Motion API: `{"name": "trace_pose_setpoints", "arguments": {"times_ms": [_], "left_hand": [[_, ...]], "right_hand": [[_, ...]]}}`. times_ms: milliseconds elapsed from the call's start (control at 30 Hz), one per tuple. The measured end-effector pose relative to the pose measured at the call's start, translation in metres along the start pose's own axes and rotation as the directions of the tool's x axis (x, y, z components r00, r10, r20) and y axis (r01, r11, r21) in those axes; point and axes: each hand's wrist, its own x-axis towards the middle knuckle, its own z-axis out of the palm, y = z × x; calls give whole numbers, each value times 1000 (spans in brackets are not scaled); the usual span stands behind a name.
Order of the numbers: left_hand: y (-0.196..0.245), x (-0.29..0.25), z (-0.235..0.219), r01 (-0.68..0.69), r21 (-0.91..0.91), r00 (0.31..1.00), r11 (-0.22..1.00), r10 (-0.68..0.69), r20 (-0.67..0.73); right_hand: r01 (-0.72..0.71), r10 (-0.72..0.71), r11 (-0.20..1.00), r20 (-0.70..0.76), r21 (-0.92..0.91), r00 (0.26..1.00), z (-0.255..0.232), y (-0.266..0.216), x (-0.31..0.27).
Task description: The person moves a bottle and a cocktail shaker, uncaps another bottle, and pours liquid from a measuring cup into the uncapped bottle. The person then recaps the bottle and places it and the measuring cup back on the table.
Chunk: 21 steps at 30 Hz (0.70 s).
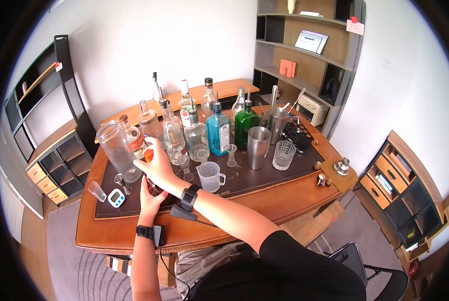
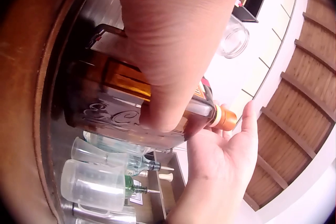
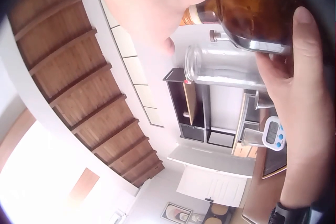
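Two hands on a brown bottle at a tabletop crowded with bottles.

At left centre of the head view, the left hand (image 1: 151, 199) grips the brown bottle (image 2: 115, 103) round its body, fingers curled. The right hand (image 1: 158, 163) is at its orange cap (image 2: 227, 118), grasping the neck. Just beside stand a clear jar (image 1: 117, 148), a plastic jug (image 1: 209, 175) and a small timer (image 1: 116, 197) on the tabletop (image 1: 134, 236).

The head view looks down and forward over the tabletop (image 1: 284, 200) from above the seated person. Both wrist views sit very close, tilted up toward the ceiling. All three share the brown bottle (image 2: 121, 103), at 9 o'clock of the head view's centre.
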Motion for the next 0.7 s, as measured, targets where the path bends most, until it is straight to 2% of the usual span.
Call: {"name": "trace_pose_setpoints", "arguments": {"times_ms": [33, 100, 133, 200, 233, 333, 367, 400, 467, 500, 533, 567, 600, 667, 700], "left_hand": [[2, -1, 1, -6, 39, 1000, 999, 7, -7], [3, -3, 1, 12, 60, 1000, 998, -11, -20], [4, -2, 1, 13, 57, 1000, 998, -12, -19], [4, -2, 0, 8, 83, 1000, 997, -7, -5], [13, -3, 2, 12, 94, 1000, 996, -12, -4], [6, -2, -1, 27, 97, 1000, 995, -27, 2], [6, -2, -1, 33, 70, 999, 997, -33, 3], [6, -3, 0, 31, 70, 1000, 997, -32, 1], [8, -3, 2, -4, 43, 1000, 999, 4, 1], [9, -3, 3, -6, 46, 1000, 999, 6, 0], [10, -2, 4, -1, 30, 1000, 1000, 0, 9], [12, -2, 4, 5, 15, 1000, 1000, -5, 16], [12, -2, 4, 2, 17, 1000, 1000, -2, 10], [11, -2, 4, 9, 17, 1000, 1000, -9, 5], [12, -2, 3, 20, 13, 1000, 1000, -20, 9]], "right_hand": [[4, -4, 1000, -3, -4, 1000, -3, -2, 3], [-166, 147, 978, 147, 127, 978, -7, -3, 10], [-167, 148, 978, 147, 124, 978, -6, 4, 13], [-159, 110, 945, 177, 287, 978, -1, 26, 17], [71, -69, 996, 34, -58, 997, -1, 28, 13], [112, -114, 986, -11, -124, 993, -1, 28, 10], [119, -124, 990, -80, -70, 989, 1, 25, 8], [121, -126, 990, -78, -69, 989, 0, 24, 6], [-135, 135, 955, 19, 263, 991, -4, 12, 3], [-133, 133, 955, 20, 266, 991, -3, 13, 4], [45, -40, 994, -55, 95, 998, -2, 17, 5], [214, -222, 973, -98, -88, 970, 1, 21, 6], [217, -224, 973, -93, -83, 970, 3, 25, 6], [208, -243, 952, -141, -224, 960, -3, 13, 3], [174, -196, 972, -133, -157, 972, -7, 7, 3]]}}
